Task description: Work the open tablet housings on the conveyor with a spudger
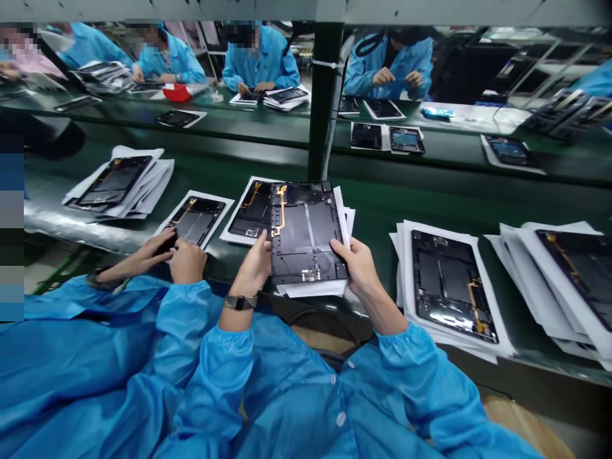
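I hold a black tablet back frame (306, 233) with an orange flex cable, lifted over a stack of white sheets (345, 220). My left hand (255, 268) grips its lower left edge, a dark watch on that wrist. My right hand (356, 264) grips its lower right corner. Another frame on a white sheet (251, 213) lies just behind to the left.
A co-worker's hands (174, 252) rest on a frame (196, 220) to my left. Stacks of frames on white sheets lie at left (117, 182) and right (449, 287), (574, 274). A dark post (322, 102) rises ahead. People in blue coats work across the green conveyor (430, 191).
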Action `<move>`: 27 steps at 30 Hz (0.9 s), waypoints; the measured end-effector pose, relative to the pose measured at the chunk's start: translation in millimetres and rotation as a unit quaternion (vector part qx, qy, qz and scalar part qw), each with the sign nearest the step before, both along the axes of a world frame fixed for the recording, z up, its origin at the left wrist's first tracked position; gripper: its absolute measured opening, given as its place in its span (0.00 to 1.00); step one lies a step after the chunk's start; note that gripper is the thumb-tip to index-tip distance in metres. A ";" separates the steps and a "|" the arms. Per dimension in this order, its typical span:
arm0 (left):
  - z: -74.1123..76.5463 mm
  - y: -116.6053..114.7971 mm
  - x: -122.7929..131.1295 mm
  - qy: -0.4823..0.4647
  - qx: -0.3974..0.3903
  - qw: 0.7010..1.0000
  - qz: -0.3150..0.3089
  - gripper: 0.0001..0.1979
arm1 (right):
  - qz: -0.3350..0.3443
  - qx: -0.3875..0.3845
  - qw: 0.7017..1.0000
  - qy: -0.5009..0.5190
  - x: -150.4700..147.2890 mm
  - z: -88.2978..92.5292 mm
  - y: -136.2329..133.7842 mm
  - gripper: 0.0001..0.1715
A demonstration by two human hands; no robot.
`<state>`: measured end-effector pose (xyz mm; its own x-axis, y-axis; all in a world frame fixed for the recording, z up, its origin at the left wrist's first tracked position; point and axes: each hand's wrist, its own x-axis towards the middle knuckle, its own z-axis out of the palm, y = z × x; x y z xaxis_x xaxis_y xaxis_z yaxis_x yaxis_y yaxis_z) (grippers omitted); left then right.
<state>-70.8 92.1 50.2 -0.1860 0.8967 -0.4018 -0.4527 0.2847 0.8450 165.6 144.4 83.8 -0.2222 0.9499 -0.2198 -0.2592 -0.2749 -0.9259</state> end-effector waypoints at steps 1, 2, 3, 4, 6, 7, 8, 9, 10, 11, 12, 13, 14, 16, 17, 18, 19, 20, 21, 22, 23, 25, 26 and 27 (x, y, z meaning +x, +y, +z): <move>-1.2 3.5 3.2 -0.008 0.002 1.000 -0.002 0.28 | 0.004 0.000 1.000 -0.003 1.3 -1.3 -2.2 0.27; -2.8 6.9 6.2 -0.009 0.003 1.000 0.003 0.26 | 0.004 0.002 1.000 -0.010 3.2 -3.5 -4.2 0.27; -4.6 10.3 8.7 -0.006 0.006 1.000 0.012 0.23 | 0.002 0.008 1.000 -0.021 5.4 -6.4 -6.1 0.27; -6.6 13.5 10.4 -0.002 0.010 1.000 0.020 0.20 | -0.003 0.015 0.999 -0.034 7.7 -9.8 -7.7 0.28; -9.9 19.6 11.6 0.012 0.022 0.999 0.038 0.15 | -0.018 0.035 0.997 -0.069 12.2 -17.4 -9.7 0.26; -11.0 22.7 11.4 0.021 0.029 0.998 0.046 0.15 | -0.025 0.048 0.995 -0.089 14.0 -21.0 -10.1 0.25; -11.7 25.8 10.9 0.030 0.037 0.998 0.052 0.14 | -0.033 0.062 0.991 -0.112 15.4 -24.1 -10.1 0.24; -12.0 29.1 10.3 0.041 0.044 0.997 0.055 0.14 | -0.041 0.077 0.987 -0.137 16.5 -26.5 -9.9 0.23; -11.7 32.5 9.8 0.052 0.049 0.996 0.056 0.14 | -0.049 0.092 0.981 -0.163 17.3 -28.2 -9.4 0.22; -11.0 35.8 9.4 0.065 0.052 0.995 0.053 0.15 | -0.056 0.105 0.975 -0.188 18.0 -29.1 -8.8 0.22; -9.9 38.9 9.2 0.079 0.055 0.994 0.048 0.15 | -0.064 0.116 0.969 -0.210 18.7 -29.4 -8.1 0.22; -8.4 41.9 9.1 0.094 0.056 0.993 0.041 0.16 | -0.070 0.123 0.964 -0.226 19.5 -29.4 -7.5 0.22; -6.7 44.6 9.0 0.108 0.058 0.992 0.032 0.17 | -0.072 0.127 0.961 -0.235 20.7 -29.3 -7.1 0.22; -3.1 49.7 8.2 0.135 0.059 0.989 0.016 0.18 | -0.072 0.125 0.963 -0.226 24.0 -30.1 -7.9 0.23; -1.6 52.1 7.4 0.147 0.058 0.987 0.011 0.17 | -0.075 0.120 0.967 -0.213 26.2 -31.5 -9.3 0.25; -0.5 54.5 6.4 0.160 0.055 0.986 0.008 0.16 | -0.085 0.112 0.970 -0.197 28.4 -33.5 -11.7 0.28; 0.0 56.9 5.1 0.173 0.049 0.984 0.006 0.15 | -0.100 0.101 0.973 -0.183 30.7 -36.0 -15.1 0.33; 0.0 59.2 3.7 0.186 0.042 0.982 0.004 0.13 | -0.116 0.090 0.974 -0.171 32.7 -38.8 -19.4 0.37; -0.5 61.7 2.4 0.199 0.035 0.979 0.000 0.12 | -0.129 0.080 0.975 -0.163 34.4 -41.6 -24.5 0.41; -1.3 64.1 1.1 0.212 0.028 0.977 -0.005 0.12 | -0.137 0.073 0.975 -0.158 35.4 -44.2 -29.9 0.43; -2.3 66.7 0.0 0.225 0.023 0.974 -0.011 0.11 | -0.138 0.070 0.976 -0.155 35.9 -46.3 -35.5 0.45; -4.1 72.1 -1.5 0.251 0.016 0.968 -0.023 0.10 | -0.129 0.078 0.977 -0.151 35.0 -49.0 -45.2 0.45; -4.4 74.9 -1.9 0.263 0.015 0.964 -0.027 0.10 | -0.122 0.085 0.977 -0.150 33.9 -49.6 -49.0 0.45; -4.3 77.5 -2.2 0.274 0.016 0.961 -0.030 0.11 | -0.117 0.092 0.977 -0.150 32.3 -49.9 -52.1 0.45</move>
<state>-73.0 169.6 45.9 -0.3099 0.9225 -0.2302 0.0794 0.2664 0.9606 197.9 92.3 33.8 0.0532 0.9966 -0.0622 -0.0038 -0.0621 -0.9981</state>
